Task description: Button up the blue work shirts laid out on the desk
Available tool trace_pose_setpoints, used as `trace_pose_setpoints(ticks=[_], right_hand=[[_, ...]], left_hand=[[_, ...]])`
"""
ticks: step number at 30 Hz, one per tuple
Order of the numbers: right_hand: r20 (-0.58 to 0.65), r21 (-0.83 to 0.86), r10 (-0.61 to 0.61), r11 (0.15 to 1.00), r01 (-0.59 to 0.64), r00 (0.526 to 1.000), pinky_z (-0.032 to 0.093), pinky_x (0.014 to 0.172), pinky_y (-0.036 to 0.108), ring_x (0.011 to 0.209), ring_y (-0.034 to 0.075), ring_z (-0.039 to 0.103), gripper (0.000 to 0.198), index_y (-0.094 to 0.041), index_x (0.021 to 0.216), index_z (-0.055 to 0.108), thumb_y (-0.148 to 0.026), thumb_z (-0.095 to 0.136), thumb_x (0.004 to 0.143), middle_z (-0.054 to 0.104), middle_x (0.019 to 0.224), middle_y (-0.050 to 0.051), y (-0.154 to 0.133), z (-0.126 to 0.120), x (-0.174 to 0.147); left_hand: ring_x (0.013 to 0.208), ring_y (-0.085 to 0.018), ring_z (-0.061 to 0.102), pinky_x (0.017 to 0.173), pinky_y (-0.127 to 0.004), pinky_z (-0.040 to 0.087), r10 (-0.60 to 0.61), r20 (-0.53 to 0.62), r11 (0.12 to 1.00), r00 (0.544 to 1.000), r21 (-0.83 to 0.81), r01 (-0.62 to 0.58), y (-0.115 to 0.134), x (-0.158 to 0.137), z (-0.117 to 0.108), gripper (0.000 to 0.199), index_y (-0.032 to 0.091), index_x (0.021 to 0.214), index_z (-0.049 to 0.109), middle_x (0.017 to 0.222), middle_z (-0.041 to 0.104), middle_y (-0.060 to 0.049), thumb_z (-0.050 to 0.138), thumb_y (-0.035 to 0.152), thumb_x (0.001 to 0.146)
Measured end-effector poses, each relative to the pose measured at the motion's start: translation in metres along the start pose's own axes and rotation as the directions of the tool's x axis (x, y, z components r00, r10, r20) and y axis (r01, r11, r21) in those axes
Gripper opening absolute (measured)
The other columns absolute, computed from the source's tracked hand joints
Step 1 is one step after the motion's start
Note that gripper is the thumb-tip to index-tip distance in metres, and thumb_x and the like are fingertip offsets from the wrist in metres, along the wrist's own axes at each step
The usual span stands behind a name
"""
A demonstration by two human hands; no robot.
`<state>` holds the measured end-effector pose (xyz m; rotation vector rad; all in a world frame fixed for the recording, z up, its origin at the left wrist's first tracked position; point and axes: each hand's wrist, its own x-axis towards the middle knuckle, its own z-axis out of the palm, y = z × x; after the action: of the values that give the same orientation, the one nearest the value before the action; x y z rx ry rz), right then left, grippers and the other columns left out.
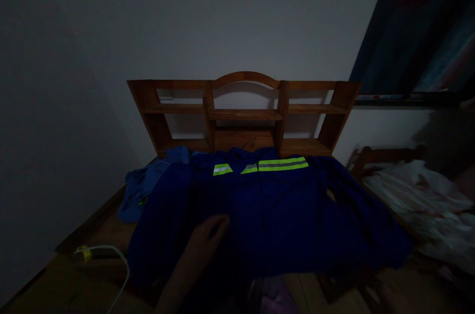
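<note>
Noting our left hand [206,235] half-curled over blue jacket [285,215]; can't tell either hand's grip; bare boards [305,290] below hem.

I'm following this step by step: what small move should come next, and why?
Perhaps the left hand should move to the nearer sleeve and turn it inward: the blue jacket lies spread out, that sleeve angles away from its body, and the hand is over the front.
</note>
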<state>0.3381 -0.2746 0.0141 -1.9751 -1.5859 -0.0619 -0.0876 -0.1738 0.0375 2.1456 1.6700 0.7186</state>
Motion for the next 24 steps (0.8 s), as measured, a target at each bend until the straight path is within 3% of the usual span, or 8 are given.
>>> trace_pose_setpoints(ticks=[2, 6, 10, 14, 17, 21, 24], right_hand=[[0.025, 0.015, -0.053, 0.999, 0.053, 0.998, 0.055, 0.065, 0.035, 0.087, 0.026, 0.065, 0.028, -0.033, 0.094, 0.070, -0.047, 0.049, 0.085, 0.067, 0.096, 0.007, -0.006, 0.013, 0.014], [-0.024, 0.011, -0.168, 0.986, 0.169, 0.985, 0.054, 0.078, 0.033, 0.100, 0.024, 0.061, 0.038, -0.030, 0.112, 0.064, -0.048, 0.044, 0.087, 0.062, 0.116, 0.004, -0.029, 0.032, 0.036], [-0.075, -0.013, -0.162, 0.987, 0.161, 0.984, 0.048, 0.091, 0.039, 0.108, 0.021, 0.054, 0.034, -0.023, 0.118, 0.056, -0.041, 0.050, 0.090, 0.053, 0.125, 0.007, -0.048, 0.042, 0.047], [-0.098, -0.025, -0.141, 0.990, 0.140, 0.985, 0.049, 0.087, 0.039, 0.102, 0.019, 0.056, 0.032, -0.017, 0.118, 0.054, -0.034, 0.051, 0.092, 0.053, 0.120, 0.009, -0.049, 0.045, 0.054], [-0.109, -0.025, -0.123, 0.992, 0.121, 0.986, 0.049, 0.086, 0.038, 0.102, 0.018, 0.056, 0.030, -0.018, 0.117, 0.054, -0.034, 0.050, 0.092, 0.054, 0.119, 0.008, -0.045, 0.046, 0.061], [-0.122, -0.008, -0.095, 0.995, 0.095, 0.988, 0.049, 0.086, 0.038, 0.101, 0.018, 0.056, 0.030, -0.018, 0.116, 0.055, -0.034, 0.050, 0.092, 0.054, 0.120, 0.008, -0.042, 0.049, 0.073], [-0.131, 0.014, -0.073, 0.997, 0.076, 0.989, 0.049, 0.088, 0.039, 0.104, 0.019, 0.055, 0.032, -0.019, 0.118, 0.054, -0.036, 0.051, 0.091, 0.053, 0.121, 0.008, -0.037, 0.048, 0.083]], left_hand=[[0.117, -0.023, 0.052, 0.102, -0.039, 0.038, -0.049, -0.160, 0.999, 0.986, 0.012, 0.051, -0.021, 0.050, 0.006, 0.041, 0.018, 0.119, 0.056, 0.123, 0.058, -0.010, 0.035, 0.040, 0.091], [0.119, -0.027, 0.049, 0.102, -0.044, 0.036, -0.115, -0.225, 0.988, 0.967, 0.077, 0.135, -0.079, 0.118, 0.013, 0.037, 0.011, 0.111, 0.059, 0.117, 0.059, -0.015, 0.037, 0.031, 0.088], [0.115, -0.024, 0.052, 0.101, -0.039, 0.039, -0.154, -0.298, 0.982, 0.942, 0.056, 0.178, -0.122, 0.143, 0.015, 0.038, 0.009, 0.112, 0.056, 0.117, 0.055, -0.014, 0.036, 0.031, 0.088], [0.108, -0.020, 0.055, 0.097, -0.034, 0.042, -0.088, -0.295, 0.983, 0.951, 0.129, 0.131, -0.137, 0.143, 0.008, 0.032, 0.010, 0.106, 0.058, 0.111, 0.056, -0.012, 0.037, 0.023, 0.086], [0.102, -0.024, 0.058, 0.090, -0.040, 0.046, -0.096, -0.230, 0.936, 0.969, 0.311, 0.167, -0.120, 0.136, -0.001, 0.030, 0.012, 0.104, 0.060, 0.110, 0.057, -0.014, 0.040, 0.023, 0.085], [0.089, -0.032, 0.061, 0.074, -0.046, 0.047, -0.181, -0.179, 0.812, 0.967, 0.527, 0.250, -0.049, 0.136, -0.006, 0.034, 0.009, 0.092, 0.064, 0.097, 0.059, -0.020, 0.040, 0.033, 0.088], [0.095, -0.029, 0.059, 0.082, -0.042, 0.044, 0.103, -0.059, 0.847, 0.993, 0.528, -0.057, 0.019, 0.155, 0.012, 0.040, 0.014, 0.098, 0.063, 0.098, 0.061, -0.016, 0.036, 0.042, 0.092]])
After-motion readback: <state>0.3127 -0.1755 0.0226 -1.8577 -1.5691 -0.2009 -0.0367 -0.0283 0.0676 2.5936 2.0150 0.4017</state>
